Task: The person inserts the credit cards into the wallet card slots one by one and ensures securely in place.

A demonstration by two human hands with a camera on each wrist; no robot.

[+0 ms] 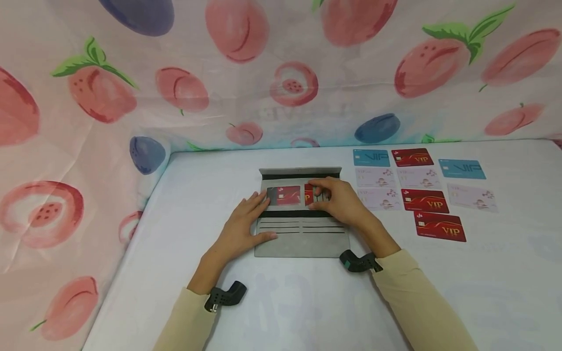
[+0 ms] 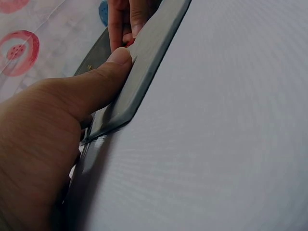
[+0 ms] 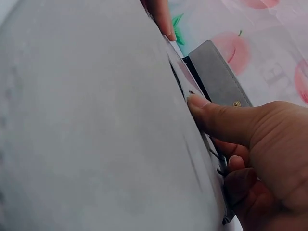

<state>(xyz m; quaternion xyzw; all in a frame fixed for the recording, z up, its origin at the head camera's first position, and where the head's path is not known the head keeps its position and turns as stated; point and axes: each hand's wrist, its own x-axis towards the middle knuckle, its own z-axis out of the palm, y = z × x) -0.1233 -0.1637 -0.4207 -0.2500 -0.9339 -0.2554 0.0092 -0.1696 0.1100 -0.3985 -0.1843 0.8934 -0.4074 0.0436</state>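
Note:
A grey wallet (image 1: 303, 247) lies unfolded on the white table, with rows of card slots across it and a flap at the far edge. A red card (image 1: 290, 195) sits in the left part of its upper panel. My right hand (image 1: 344, 200) pinches another red card (image 1: 309, 195) between thumb and index finger over the right part of that panel; the hand covers much of this card. My left hand (image 1: 241, 222) rests along the wallet's left edge with its fingers extended. In the left wrist view, the left thumb (image 2: 103, 79) presses on the wallet.
To the right lie several loose cards: blue ones such as this blue card (image 1: 462, 168), pale pink ones such as this pink card (image 1: 472, 197), and red ones such as this red VIP card (image 1: 440, 226). A fruit-patterned cloth (image 1: 189, 44) hangs behind the table (image 1: 285, 312).

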